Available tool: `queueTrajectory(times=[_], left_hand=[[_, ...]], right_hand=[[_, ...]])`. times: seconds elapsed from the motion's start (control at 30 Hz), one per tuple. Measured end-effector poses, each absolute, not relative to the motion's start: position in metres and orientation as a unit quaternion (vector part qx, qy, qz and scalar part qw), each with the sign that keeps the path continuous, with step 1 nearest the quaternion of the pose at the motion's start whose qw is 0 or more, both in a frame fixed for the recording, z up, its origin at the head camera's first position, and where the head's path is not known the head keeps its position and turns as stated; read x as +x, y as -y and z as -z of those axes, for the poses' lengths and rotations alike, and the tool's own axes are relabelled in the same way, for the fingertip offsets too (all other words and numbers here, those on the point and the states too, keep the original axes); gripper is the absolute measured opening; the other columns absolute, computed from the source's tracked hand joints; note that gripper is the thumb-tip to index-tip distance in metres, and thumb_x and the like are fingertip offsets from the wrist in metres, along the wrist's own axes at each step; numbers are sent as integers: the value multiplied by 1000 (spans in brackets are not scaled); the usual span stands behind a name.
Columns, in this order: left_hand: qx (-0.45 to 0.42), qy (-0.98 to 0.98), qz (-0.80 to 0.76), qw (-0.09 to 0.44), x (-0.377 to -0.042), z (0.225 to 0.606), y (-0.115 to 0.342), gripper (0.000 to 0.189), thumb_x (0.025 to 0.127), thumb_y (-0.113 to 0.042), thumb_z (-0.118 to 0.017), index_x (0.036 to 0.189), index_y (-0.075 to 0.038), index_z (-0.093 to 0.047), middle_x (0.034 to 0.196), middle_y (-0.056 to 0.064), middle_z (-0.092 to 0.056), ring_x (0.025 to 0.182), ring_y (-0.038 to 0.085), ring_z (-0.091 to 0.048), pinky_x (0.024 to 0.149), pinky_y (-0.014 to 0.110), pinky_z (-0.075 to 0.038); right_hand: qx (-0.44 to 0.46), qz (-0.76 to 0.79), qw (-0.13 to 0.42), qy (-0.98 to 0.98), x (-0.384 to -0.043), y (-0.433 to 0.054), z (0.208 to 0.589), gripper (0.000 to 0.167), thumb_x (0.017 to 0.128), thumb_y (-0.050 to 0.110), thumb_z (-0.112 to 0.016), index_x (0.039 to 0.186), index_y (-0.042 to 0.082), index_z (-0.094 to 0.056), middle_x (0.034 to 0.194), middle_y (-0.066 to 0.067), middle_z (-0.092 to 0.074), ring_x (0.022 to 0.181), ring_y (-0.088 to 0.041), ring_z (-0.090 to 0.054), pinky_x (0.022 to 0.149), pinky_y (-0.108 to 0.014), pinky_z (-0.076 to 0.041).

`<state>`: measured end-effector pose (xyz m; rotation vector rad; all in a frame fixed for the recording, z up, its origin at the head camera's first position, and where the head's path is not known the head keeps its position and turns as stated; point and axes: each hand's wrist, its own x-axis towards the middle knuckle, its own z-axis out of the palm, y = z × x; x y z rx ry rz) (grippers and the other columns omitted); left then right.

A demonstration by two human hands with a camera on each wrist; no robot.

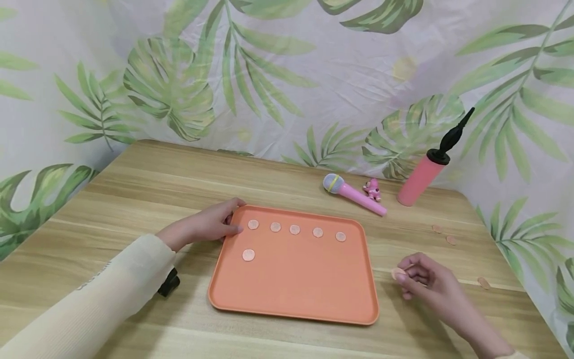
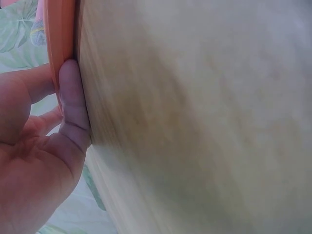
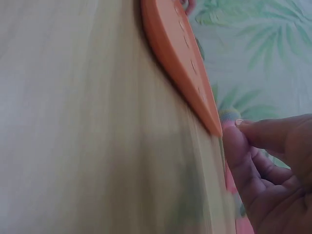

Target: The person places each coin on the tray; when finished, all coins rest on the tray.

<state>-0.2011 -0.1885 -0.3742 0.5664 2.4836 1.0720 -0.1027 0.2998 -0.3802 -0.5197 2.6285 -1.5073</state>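
Note:
An orange rectangular tray lies on the wooden table. My left hand grips its far left corner; the left wrist view shows fingers on both sides of the tray's wall. To the right of the tray, my right hand pinches a small coin-like pinkish disc between thumb and finger. Several similar discs form a row along the tray's far side, and a single disc lies nearer, below the row's left end. In the right wrist view, the fingertips mostly hide the held disc.
Three loose discs lie at the table's right, the nearest disc beyond my right wrist. Behind the tray are a pink toy microphone, a small pink figurine and a pink hand pump. A black object shows beside my left sleeve.

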Motion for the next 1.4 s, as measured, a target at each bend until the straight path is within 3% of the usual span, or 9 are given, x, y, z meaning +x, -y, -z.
queueTrajectory(times=[0.27, 0.57, 1.0, 1.4], left_hand=[[199, -885, -375, 192, -202, 373, 186, 59, 105, -11, -62, 153, 9, -33, 83, 10, -60, 70, 15, -58, 70, 32, -52], [202, -885, -377, 183, -204, 375, 184, 59, 104, -10, -63, 152, 10, -35, 81, 8, -57, 68, 15, -56, 67, 30, -50], [204, -886, -378, 175, -201, 375, 187, 60, 104, -10, -63, 152, 10, -34, 81, 9, -57, 68, 14, -56, 68, 30, -50], [198, -886, -378, 182, -199, 373, 187, 60, 105, -10, -62, 153, 10, -33, 87, 12, -62, 72, 15, -59, 69, 31, -52]], right_hand=[[-189, 528, 101, -822, -121, -245, 371, 20, 101, 5, -68, 112, -9, -59, 91, -8, -70, 76, -7, -70, 67, -31, -63], [-237, 515, 164, -807, -139, -184, 371, 18, 101, 8, -69, 108, -6, -60, 85, -24, -68, 67, -9, -66, 65, -29, -61], [-244, 499, 231, -799, -163, -125, 375, 13, 101, 9, -69, 107, -1, -62, 88, -21, -69, 68, -15, -65, 66, -26, -59], [-269, 466, 238, -809, -172, -95, 379, 9, 100, 8, -69, 106, 3, -64, 85, -9, -68, 67, -11, -61, 65, -20, -53]])
